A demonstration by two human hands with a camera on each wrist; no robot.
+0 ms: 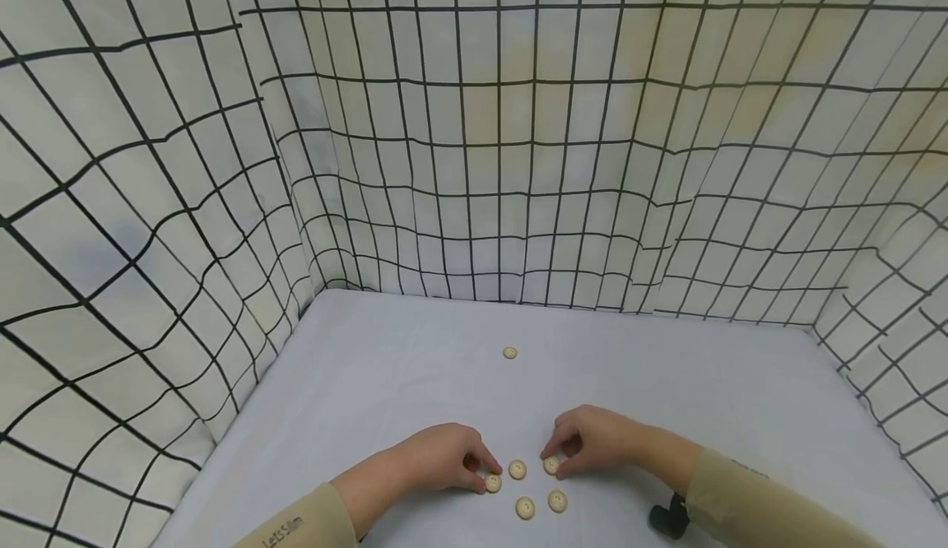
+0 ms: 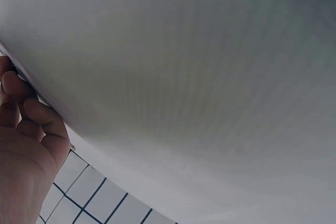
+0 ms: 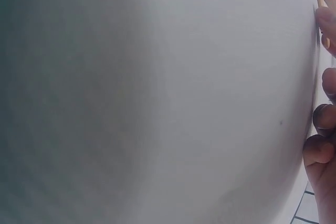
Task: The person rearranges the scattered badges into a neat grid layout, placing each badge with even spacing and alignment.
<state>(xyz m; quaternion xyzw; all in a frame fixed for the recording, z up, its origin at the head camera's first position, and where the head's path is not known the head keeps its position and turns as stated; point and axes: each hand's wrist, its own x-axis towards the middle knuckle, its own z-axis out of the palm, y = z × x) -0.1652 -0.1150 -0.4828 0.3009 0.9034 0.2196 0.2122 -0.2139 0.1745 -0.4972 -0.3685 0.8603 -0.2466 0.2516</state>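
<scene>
In the head view, my left hand [image 1: 443,457] pinches a cream-coloured round button [image 1: 493,483] between thumb and forefinger, low on the white surface. Across from it, my right hand [image 1: 594,441] holds another cream button [image 1: 551,466] by its edges with thumb and finger. Between the two hands lies a third button [image 1: 517,470], touched by neither. Nearer to me are two more, a lower button [image 1: 525,508] and one to its right [image 1: 558,501]. The left wrist view shows the left hand's curled fingers [image 2: 44,116] at the cloth; its button is hidden there.
Farther back on the white tabletop [image 1: 400,359] a lone button [image 1: 510,352] lies flat. White walls with a black grid [image 1: 474,165] enclose the back and sides. A small black object [image 1: 669,519] shows beside the right sleeve [image 1: 763,503].
</scene>
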